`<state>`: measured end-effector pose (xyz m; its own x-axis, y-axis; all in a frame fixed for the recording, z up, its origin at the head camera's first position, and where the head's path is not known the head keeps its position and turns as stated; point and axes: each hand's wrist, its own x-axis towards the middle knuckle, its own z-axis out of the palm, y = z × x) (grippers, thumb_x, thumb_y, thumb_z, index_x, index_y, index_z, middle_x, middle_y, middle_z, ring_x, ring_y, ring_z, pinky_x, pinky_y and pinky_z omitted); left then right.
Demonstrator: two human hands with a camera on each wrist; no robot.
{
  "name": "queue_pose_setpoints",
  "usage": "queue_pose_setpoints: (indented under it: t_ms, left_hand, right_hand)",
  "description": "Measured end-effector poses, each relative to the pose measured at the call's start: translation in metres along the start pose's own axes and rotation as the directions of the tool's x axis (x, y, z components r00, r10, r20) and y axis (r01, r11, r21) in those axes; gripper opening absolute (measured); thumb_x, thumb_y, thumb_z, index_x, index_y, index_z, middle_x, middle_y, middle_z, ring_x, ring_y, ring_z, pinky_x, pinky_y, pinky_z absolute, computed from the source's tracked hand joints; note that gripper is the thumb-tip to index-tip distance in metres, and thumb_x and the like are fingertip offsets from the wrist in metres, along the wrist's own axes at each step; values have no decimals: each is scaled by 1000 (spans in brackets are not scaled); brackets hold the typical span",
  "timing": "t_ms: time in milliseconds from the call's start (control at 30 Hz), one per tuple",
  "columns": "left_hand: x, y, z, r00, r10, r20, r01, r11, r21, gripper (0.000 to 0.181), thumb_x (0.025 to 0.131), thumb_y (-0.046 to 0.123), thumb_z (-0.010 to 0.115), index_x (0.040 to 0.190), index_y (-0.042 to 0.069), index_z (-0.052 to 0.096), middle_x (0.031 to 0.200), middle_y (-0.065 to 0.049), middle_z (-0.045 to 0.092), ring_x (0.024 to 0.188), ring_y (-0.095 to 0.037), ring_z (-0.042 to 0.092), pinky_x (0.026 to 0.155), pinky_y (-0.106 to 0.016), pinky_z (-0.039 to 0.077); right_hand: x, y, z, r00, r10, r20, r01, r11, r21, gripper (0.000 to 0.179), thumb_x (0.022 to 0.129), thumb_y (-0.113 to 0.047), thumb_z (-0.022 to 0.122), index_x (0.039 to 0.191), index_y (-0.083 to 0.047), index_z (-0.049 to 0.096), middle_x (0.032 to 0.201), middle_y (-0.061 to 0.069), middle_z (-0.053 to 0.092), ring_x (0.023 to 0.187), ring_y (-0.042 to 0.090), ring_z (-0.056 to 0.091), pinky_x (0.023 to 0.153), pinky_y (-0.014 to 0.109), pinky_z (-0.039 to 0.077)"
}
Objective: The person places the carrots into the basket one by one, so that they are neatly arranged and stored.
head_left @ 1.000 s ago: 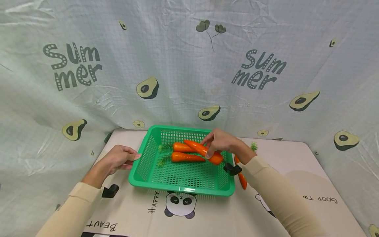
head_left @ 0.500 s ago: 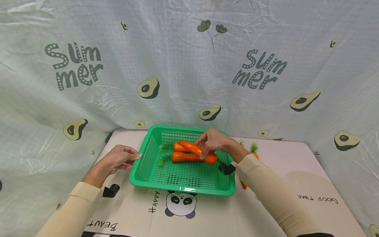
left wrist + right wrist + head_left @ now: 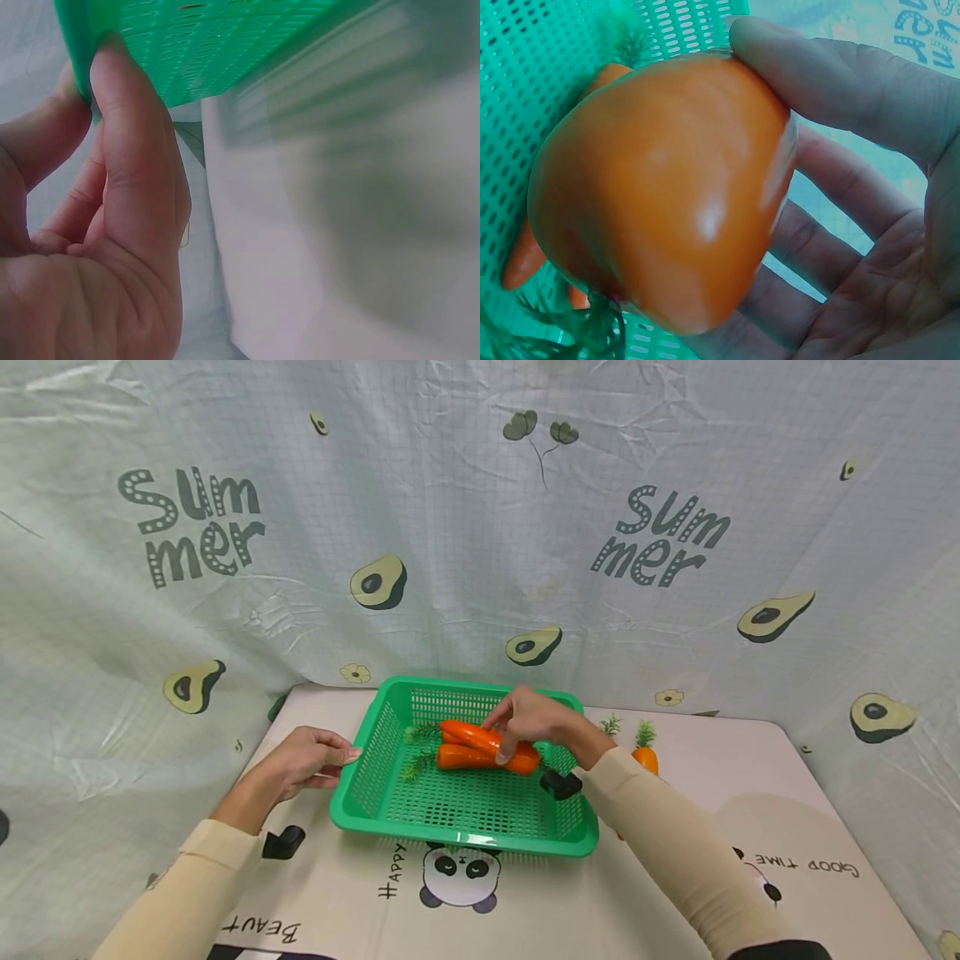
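Note:
My left hand [image 3: 303, 758] pinches the left rim of a green plastic basket [image 3: 465, 841], and the left wrist view shows the thumb and a finger at its wall. Inside the basket, my right hand [image 3: 536, 718] grips an orange carrot [image 3: 480, 741] near its thick end. The right wrist view has that carrot's blunt end [image 3: 675, 187] large between thumb and fingers, green leaves below it. Under it lie two more carrots: the nearer one [image 3: 459, 758] shows well, the farther one is mostly covered. Their leafy tops [image 3: 417, 765] point left. I cannot tell whether the held carrot touches them.
Right of the basket, a carrot [image 3: 645, 759] lies on the table, partly behind my right sleeve. Another leafy top [image 3: 610, 724] shows beside it. A pale printed curtain [image 3: 465, 527] hangs behind the table [image 3: 750, 768].
My right hand has moved left and slightly down with the carrot, bringing it over the two in the basket. More of the carrots on the right-hand table now show. My left hand stays on the rim.

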<state>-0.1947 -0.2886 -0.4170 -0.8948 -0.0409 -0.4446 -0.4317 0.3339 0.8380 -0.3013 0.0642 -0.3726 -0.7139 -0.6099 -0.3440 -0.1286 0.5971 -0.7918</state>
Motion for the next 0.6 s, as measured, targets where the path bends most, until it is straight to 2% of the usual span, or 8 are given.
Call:
queue_pose_setpoints:
  t_ms: [133, 233, 333, 600]
  left_hand:
    - [0, -1, 0, 1000, -1, 1, 1, 1000, 3, 27, 100, 19, 72, 114, -2, 67, 82, 1, 67, 74, -12, 67, 66, -27, 62]
    - [0, -1, -1, 1000, -2, 0, 2, 1000, 8, 28, 100, 20, 72, 115, -3, 66, 84, 1, 67, 75, -12, 66, 66, -27, 62]
    - [0, 0, 0, 1000, -3, 3, 3, 1000, 7, 28, 100, 20, 73, 114, -2, 66, 84, 1, 66, 76, -13, 66, 66, -27, 62]
    - [0, 1, -1, 1000, 0, 13, 0, 1000, -3, 24, 99, 19, 73, 111, -1, 67, 83, 2, 67, 76, -12, 66, 67, -27, 62]
  right_hand:
    - [3, 0, 3, 1000, -10, -2, 10, 1000, -15, 52, 67, 7, 90, 117, -5, 79, 108, 12, 74, 73, 18, 43, 58, 31, 40]
    - [5, 2, 5, 1000, -26, 2, 26, 999, -46, 52, 68, 7, 89, 117, -4, 79, 109, 12, 75, 77, 19, 50, 59, 29, 46]
    - [7, 5, 6, 999, -39, 9, 40, 996, -83, 52, 68, 7, 89, 118, -5, 79, 114, 12, 74, 87, 21, 58, 65, 30, 54]
    - [14, 9, 9, 998, -60, 35, 65, 987, -144, 52, 69, 5, 90, 118, -6, 79, 117, 11, 75, 92, 22, 63, 73, 31, 59]
